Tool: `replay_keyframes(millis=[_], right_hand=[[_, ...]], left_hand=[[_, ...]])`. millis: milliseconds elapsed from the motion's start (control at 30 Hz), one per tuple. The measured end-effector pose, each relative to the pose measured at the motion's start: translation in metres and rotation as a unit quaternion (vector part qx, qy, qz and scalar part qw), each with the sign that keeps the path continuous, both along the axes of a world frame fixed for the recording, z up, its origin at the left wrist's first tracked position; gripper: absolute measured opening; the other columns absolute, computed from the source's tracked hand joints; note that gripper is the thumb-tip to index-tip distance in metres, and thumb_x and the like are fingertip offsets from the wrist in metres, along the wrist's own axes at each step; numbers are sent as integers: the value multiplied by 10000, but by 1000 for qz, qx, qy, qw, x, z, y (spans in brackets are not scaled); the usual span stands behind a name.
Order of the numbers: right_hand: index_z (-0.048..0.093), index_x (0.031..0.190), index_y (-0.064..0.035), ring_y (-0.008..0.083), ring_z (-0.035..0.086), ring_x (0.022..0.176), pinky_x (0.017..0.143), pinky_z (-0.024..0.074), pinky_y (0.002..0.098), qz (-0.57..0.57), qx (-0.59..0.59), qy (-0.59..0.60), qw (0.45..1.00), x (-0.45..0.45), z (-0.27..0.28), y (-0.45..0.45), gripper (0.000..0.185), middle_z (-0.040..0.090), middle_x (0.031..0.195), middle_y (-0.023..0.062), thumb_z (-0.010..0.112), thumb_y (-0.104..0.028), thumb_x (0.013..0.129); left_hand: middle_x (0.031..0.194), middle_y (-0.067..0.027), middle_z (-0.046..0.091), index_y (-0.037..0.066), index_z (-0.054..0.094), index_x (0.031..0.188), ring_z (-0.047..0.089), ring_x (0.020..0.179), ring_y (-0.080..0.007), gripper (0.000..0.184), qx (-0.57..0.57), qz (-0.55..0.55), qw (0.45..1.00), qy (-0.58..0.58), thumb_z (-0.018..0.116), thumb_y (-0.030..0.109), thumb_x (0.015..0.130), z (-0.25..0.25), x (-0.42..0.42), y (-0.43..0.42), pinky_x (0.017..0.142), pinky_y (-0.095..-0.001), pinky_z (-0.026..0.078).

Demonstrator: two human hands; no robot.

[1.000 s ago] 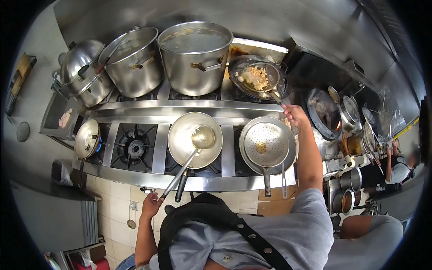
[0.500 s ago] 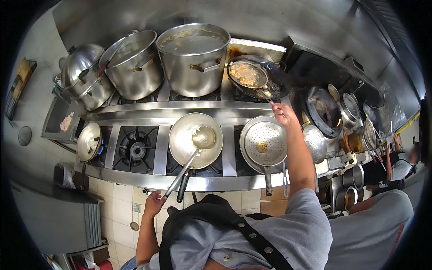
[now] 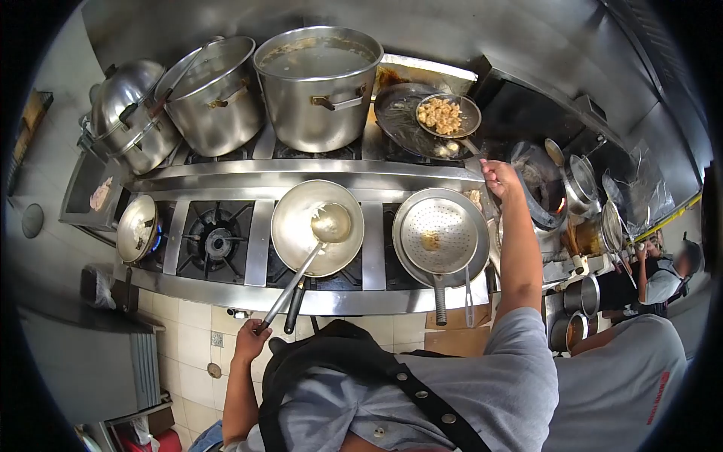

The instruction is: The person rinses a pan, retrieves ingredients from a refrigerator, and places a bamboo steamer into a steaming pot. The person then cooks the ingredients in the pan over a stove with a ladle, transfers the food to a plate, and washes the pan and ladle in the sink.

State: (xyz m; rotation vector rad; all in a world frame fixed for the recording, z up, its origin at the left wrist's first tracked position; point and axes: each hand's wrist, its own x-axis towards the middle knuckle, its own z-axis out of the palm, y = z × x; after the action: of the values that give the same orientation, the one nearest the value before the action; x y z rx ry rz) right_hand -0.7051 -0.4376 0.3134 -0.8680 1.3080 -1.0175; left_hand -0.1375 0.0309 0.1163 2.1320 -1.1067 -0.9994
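Observation:
My right hand is closed round the handle of a round strainer and stretches over the back burner. Golden-brown food pieces lie in the strainer, which is above the right side of a dark wok. My left hand grips the handle end of a long ladle low at the stove's front. The ladle's bowl rests inside a pale metal pan on the front row. Some whitish bits show around the ladle's bowl.
Several large pots line the back left. A perforated skimmer lies in a pan on the front right. At far left, a small pan sits over a blue flame. Another wok has fire beside it. Co-workers are at right.
My right hand has moved the strainer rightward across the dark wok, and the food in it shows more plainly. The ladle stays in the pale pan, in my left hand. The view has shifted slightly.

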Motion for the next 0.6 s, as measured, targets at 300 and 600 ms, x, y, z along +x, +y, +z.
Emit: replay_keyframes(millis=[300,600], right_hand=[[548,1007,-22,47,388,405,321,246,202,-13,-20,63,998,-46,17,-10,167,518,626,1,535,-64,846],[566,951,-45,51,396,398,315,247,212,-35,-50,81,995,-59,13,2,109,536,631,4,525,-74,854]], left_hand=[[940,-144,664,-30,578,1099,648,800,-214,445,20,9,1000,0,754,211,770,21,-8,-13,731,-319,509],[920,-129,655,-34,568,1129,646,798,-201,458,24,0,1000,-10,744,209,783,16,-6,-17,726,-310,513]])
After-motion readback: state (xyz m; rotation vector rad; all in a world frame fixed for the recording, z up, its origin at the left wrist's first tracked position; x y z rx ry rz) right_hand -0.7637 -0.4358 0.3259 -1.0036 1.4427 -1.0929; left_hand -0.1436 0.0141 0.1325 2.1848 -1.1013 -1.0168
